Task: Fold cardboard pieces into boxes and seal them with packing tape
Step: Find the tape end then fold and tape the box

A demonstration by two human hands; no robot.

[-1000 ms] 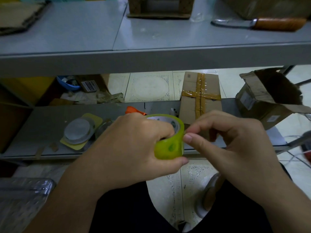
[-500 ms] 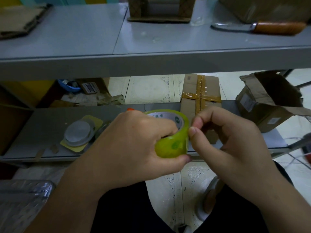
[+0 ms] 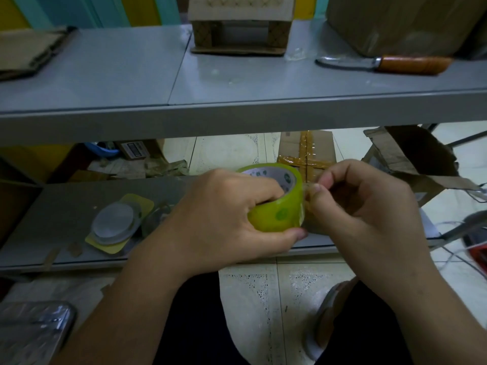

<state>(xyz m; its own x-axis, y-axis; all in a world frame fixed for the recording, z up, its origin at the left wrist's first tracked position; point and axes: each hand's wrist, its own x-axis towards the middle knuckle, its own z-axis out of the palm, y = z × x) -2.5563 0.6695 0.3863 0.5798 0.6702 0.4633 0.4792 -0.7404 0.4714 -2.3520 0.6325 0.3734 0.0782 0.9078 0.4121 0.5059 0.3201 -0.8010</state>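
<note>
My left hand [image 3: 224, 217] grips a yellow-green roll of packing tape [image 3: 276, 209] in front of my lap, fingers hooked into its core. My right hand [image 3: 361, 206] pinches the loose end of the tape [image 3: 307, 204] at the roll's right edge, thumb and forefinger pressed together. Behind the hands a flat cardboard piece with a cross of brown tape [image 3: 307, 151] lies on the lower shelf [image 3: 66, 206]. An open cardboard box [image 3: 411, 159] lies tipped on its side at the right.
A knife with a wooden handle [image 3: 387, 65] lies on the upper shelf [image 3: 131, 75], beside a cardboard frame [image 3: 241, 25] and a big box [image 3: 395, 22]. Round lids [image 3: 113, 222] rest on the lower shelf at left. A metal tray [image 3: 29, 330] is at bottom left. Cables [image 3: 471, 248] trail at right.
Both hands have risen slightly with the roll. My right fingers have closed on the tape end at the roll's edge and lifted a short strip off it.
</note>
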